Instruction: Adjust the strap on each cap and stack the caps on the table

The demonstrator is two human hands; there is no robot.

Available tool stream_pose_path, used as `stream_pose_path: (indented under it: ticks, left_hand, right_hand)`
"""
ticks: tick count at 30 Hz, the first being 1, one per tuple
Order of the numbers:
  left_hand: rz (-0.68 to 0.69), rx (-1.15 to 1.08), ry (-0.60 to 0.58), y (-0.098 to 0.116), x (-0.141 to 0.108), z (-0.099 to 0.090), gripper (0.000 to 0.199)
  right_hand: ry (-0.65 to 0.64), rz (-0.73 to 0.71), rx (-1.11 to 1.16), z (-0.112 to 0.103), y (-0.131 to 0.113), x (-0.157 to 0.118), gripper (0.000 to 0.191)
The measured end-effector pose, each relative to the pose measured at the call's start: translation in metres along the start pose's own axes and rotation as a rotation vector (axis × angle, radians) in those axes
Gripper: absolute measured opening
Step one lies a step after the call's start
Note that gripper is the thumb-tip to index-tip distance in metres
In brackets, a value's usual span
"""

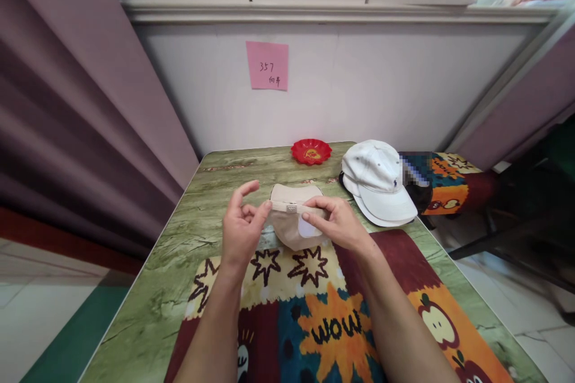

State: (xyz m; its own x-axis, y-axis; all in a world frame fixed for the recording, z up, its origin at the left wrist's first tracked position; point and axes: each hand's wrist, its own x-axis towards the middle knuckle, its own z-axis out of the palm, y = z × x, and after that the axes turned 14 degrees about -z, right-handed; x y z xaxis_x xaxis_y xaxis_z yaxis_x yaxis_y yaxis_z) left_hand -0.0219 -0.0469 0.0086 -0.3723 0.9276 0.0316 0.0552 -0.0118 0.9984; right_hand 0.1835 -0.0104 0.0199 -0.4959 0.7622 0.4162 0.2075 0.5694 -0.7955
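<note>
A beige cap [286, 234] is held over the near middle of the table, its back strap and a small grey tag facing me. A pale, rounded opening shows under the strap on its right side. My left hand [244, 224] pinches the left end of the band with the thumb, its index finger raised and bent. On the other side, my right hand [339, 221] grips the strap between thumb and fingers. To the right of it lies a stack of white caps [376, 170], brims pointing toward me, with a dark edge showing underneath.
A red scalloped dish [311, 151] stands at the table's back edge. A colourful patterned mat [291, 317] covers the front of the green wood-look table [148, 281]. On the wall is a pink note [268, 66]. A patterned stool [449, 182] sits beyond the right edge.
</note>
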Motion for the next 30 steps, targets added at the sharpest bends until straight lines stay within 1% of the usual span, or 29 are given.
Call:
stream_pose_path:
  ticks: [2,4,5,7,10,12,15,19,21,23,26,30]
  left_hand:
    - [-0.047,0.089,-0.155,0.000,-0.003,0.001,0.054]
    - [-0.114,0.129,-0.300,-0.001,-0.005,0.002,0.054]
    - [-0.127,0.145,-0.340,-0.001,-0.005,0.002,0.052]
    - [-0.110,0.176,-0.366,-0.001,-0.004,0.003,0.042]
    - [-0.084,0.175,-0.372,0.002,-0.003,0.003,0.028]
    - [-0.109,0.144,-0.383,0.004,-0.004,0.002,0.025]
    - [-0.150,0.116,-0.442,0.007,-0.005,0.001,0.025]
    - [-0.141,0.129,-0.497,0.008,-0.007,0.000,0.024]
    - [-0.150,0.124,-0.504,0.007,-0.008,0.000,0.025]
    - [-0.164,0.091,-0.480,0.005,-0.008,0.003,0.027]
    - [-0.145,0.017,-0.382,-0.001,-0.007,0.008,0.031]
    - [-0.089,-0.004,-0.275,-0.003,-0.006,0.013,0.023]
  right_hand:
    - [-0.016,-0.011,0.000,0.001,-0.001,0.000,0.017]
    - [-0.024,-0.022,-0.009,0.001,-0.002,-0.001,0.017]
    - [-0.023,-0.024,-0.014,0.002,-0.002,-0.001,0.017]
    - [-0.017,-0.028,-0.025,0.002,-0.003,-0.001,0.016]
    - [-0.011,-0.029,-0.038,0.002,-0.003,-0.001,0.017]
    - [-0.004,-0.033,-0.035,0.002,-0.003,-0.001,0.017]
    - [0.018,-0.043,-0.017,0.002,-0.004,-0.001,0.018]
    - [0.004,-0.063,0.010,0.003,-0.005,-0.001,0.017]
    - [-0.003,-0.062,0.018,0.004,-0.005,-0.001,0.018]
    - [0.021,-0.048,0.010,0.006,-0.005,-0.001,0.018]
    - [0.099,-0.007,-0.021,0.011,-0.002,0.000,0.019]
    - [0.197,-0.009,-0.015,0.020,0.003,0.002,0.018]
